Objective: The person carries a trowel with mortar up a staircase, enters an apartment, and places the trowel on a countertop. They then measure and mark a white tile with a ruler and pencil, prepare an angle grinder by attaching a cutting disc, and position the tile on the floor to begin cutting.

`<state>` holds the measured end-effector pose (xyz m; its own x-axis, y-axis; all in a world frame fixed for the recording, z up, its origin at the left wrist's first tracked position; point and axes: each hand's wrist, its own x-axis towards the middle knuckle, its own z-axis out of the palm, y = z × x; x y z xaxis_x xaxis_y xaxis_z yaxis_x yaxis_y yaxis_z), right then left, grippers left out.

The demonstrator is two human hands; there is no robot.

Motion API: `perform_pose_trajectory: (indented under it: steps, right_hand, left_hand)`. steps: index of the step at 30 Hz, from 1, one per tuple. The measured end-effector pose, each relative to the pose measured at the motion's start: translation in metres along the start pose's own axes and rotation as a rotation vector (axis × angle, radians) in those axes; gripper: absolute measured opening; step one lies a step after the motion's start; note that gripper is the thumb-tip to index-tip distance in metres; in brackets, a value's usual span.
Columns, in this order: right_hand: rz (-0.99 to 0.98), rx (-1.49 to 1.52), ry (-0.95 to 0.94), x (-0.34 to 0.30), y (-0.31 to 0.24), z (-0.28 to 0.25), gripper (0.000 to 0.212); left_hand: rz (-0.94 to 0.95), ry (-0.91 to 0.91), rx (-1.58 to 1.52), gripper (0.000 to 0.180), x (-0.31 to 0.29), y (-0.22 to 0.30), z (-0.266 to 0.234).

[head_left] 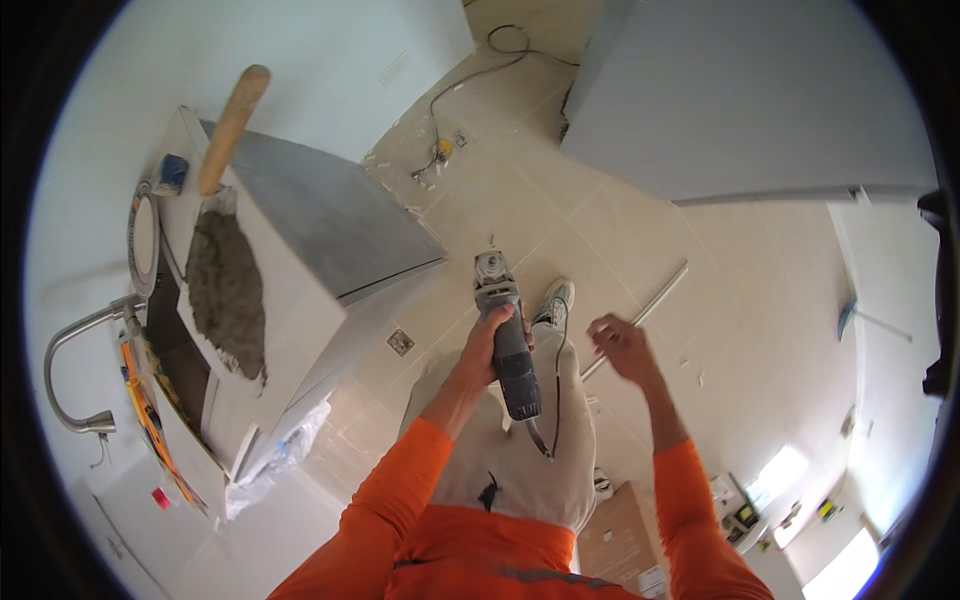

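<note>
Cardboard box (618, 535): brown, flat-topped, on the floor below and right of the gripped tool.
Plastic bag (280, 462): crumpled, translucent white, low left of the grip, against the cabinet base.

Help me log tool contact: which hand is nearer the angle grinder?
Left. The left hand is wrapped around the angle grinder body; the right hand is open in the air to its right, apart from it.
</note>
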<state>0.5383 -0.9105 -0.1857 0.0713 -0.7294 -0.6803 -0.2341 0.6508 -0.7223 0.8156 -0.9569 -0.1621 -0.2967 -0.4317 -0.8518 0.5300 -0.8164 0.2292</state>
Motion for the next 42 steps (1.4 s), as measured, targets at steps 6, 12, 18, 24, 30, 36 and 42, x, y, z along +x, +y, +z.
perform_pose_trajectory:
  steps: [6,12,18,24,30,36,42]
  right_hand:
    - [-0.294,-0.545,0.026,0.286,-0.027,-0.059,0.025]
    - [-0.094,-0.573,-0.268,0.486,-0.060,0.018,0.024]
    - [-0.172,-0.663,-0.244,0.634,-0.064,0.083,0.027]
    - [-0.214,-0.706,-0.214,0.818,-0.048,0.166,0.025]
    - [-0.431,-0.799,-0.118,0.970,0.007,0.275,0.034]
    - [-0.572,-1.015,-0.062,1.041,0.059,0.376,0.051]
    - [-0.595,-1.077,-0.001,1.075,0.087,0.414,0.045]
  left_hand:
    - [0.116,0.068,-0.276,0.039,0.145,0.049,0.009]
    - [0.058,0.104,-0.592,0.040,0.235,0.084,-0.018]
    - [0.187,0.069,-0.656,0.052,0.288,0.130,-0.027]
    - [0.358,0.012,-0.854,0.072,0.361,0.169,-0.044]
    - [0.456,0.100,-0.985,0.080,0.448,0.174,-0.078]
    - [0.399,0.331,-0.825,0.091,0.456,0.161,-0.123]
    - [0.421,0.419,-0.972,0.094,0.451,0.148,-0.165]
